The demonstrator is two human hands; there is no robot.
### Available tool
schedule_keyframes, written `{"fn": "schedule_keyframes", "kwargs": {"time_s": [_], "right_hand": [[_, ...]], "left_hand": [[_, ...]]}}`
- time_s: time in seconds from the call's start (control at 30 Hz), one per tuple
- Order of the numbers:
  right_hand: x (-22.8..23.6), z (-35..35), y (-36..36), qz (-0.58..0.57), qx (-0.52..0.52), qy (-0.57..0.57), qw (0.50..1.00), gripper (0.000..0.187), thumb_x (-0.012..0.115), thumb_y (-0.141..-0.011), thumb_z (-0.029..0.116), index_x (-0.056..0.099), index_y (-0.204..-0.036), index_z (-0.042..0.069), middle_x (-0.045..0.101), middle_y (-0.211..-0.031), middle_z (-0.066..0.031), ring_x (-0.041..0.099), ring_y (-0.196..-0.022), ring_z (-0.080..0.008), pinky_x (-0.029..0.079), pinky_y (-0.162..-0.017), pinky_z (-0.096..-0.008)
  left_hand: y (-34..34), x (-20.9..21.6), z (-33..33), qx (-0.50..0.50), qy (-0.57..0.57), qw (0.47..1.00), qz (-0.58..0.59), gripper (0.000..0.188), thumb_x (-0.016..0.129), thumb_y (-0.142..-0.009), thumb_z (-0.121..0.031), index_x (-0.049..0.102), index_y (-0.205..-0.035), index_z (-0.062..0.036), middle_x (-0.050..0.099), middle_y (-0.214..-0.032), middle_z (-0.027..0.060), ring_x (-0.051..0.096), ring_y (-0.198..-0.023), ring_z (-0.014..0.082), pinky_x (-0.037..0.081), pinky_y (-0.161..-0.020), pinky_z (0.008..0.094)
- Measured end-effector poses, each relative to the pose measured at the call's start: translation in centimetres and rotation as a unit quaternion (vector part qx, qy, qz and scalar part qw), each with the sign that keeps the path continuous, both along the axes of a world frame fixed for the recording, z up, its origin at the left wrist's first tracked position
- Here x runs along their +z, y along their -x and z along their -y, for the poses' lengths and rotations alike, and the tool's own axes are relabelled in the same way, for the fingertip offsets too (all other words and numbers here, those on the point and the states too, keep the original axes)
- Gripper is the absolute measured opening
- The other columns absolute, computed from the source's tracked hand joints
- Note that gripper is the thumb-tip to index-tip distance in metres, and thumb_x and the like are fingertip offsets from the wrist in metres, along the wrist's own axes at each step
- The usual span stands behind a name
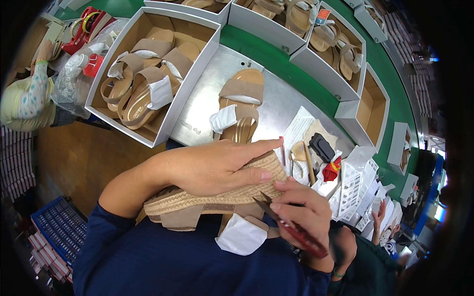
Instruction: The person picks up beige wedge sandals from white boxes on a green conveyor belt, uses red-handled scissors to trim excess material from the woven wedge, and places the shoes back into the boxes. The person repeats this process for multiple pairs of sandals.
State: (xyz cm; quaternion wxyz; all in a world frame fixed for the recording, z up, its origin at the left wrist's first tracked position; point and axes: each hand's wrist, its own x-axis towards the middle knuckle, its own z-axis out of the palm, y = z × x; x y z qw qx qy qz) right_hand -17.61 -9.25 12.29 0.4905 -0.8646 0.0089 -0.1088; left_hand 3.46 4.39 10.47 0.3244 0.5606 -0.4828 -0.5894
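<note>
A beige wedge sandal [197,203] with a braided rope sole lies on its side against my body, straps facing down. My left hand [217,165] lies over the sole and grips it, thumb along the braid. In my right hand [307,204] is a pair of thread snips [307,240] with a red handle. Their dark pointed blades are parted and close to the braid near one end of the sandal. Just beyond my left hand, a second beige sandal [242,91] rests sole down on the metal surface [197,111], white wrap on its straps.
A white box [215,37] with several sandals stands at far left; more boxes line the green conveyor [271,56]. Right of the sandals lie a black block [322,147], a wooden-handled tool [310,163], red-yellow cloth [332,170] and sticker sheets [353,190]. People work at both sides.
</note>
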Motion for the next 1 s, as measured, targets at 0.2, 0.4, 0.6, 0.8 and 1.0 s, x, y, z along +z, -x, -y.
{"fn": "schedule_keyframes", "kwargs": {"time_s": [0.2, 0.4, 0.6, 0.8, 1.0], "right_hand": [[-0.2, 0.1, -0.1, 0.009, -0.018, -0.05, 0.999, 0.019, 0.071, -0.078, 0.001, 0.071, -0.095, 0.01, 0.069, -0.092, -0.0091, 0.068, -0.102, -0.0306, 0.05, -0.098, -0.046], [0.0, 0.6, -0.1, -0.026, 0.019, -0.028, 0.999, 0.013, 0.077, -0.076, 0.007, 0.073, -0.088, 0.01, 0.069, -0.09, -0.0073, 0.068, -0.102, -0.0304, 0.05, -0.098, -0.0452], [0.2, 0.3, -0.4, -0.022, 0.019, 0.013, 0.999, 0.01, 0.076, -0.078, 0.009, 0.074, -0.087, 0.011, 0.069, -0.089, -0.0071, 0.069, -0.1, -0.0303, 0.051, -0.095, -0.0448], [0.2, 0.2, -0.4, -0.021, 0.006, 0.012, 1.0, 0.01, 0.076, -0.078, 0.013, 0.074, -0.088, 0.011, 0.069, -0.089, -0.0073, 0.068, -0.1, -0.0307, 0.052, -0.094, -0.0457], [0.4, 0.5, -0.5, -0.028, 0.005, -0.021, 0.999, 0.013, 0.076, -0.077, 0.011, 0.075, -0.089, 0.011, 0.07, -0.089, -0.0078, 0.068, -0.1, -0.0308, 0.051, -0.095, -0.046]], "left_hand": [[-0.1, -0.4, -0.1, 0.004, 0.023, 1.0, -0.006, 0.065, 0.042, -0.103, -0.04, 0.023, -0.151, 0.0007, 0.057, -0.127, 0.0297, 0.057, -0.114, 0.0438, 0.045, -0.097, 0.0405], [-0.1, -0.6, 0.0, -0.007, 0.014, 1.0, -0.012, 0.066, 0.042, -0.103, -0.041, 0.023, -0.152, 0.0009, 0.053, -0.132, 0.0299, 0.055, -0.119, 0.0435, 0.044, -0.1, 0.0402], [-0.2, -0.5, 0.0, -0.011, 0.0, 1.0, -0.008, 0.067, 0.041, -0.103, -0.041, 0.023, -0.151, 0.0011, 0.05, -0.136, 0.0302, 0.053, -0.121, 0.0433, 0.042, -0.102, 0.0399], [-0.1, -0.9, -0.1, -0.002, 0.037, 0.999, -0.002, 0.067, 0.041, -0.104, -0.042, 0.023, -0.151, 0.0023, 0.048, -0.138, 0.0304, 0.052, -0.123, 0.044, 0.041, -0.103, 0.0402], [-0.2, -0.5, 0.1, -0.008, 0.009, 1.0, -0.017, 0.067, 0.041, -0.103, -0.042, 0.023, -0.151, 0.0026, 0.05, -0.137, 0.0299, 0.053, -0.122, 0.0437, 0.042, -0.102, 0.0403]]}}
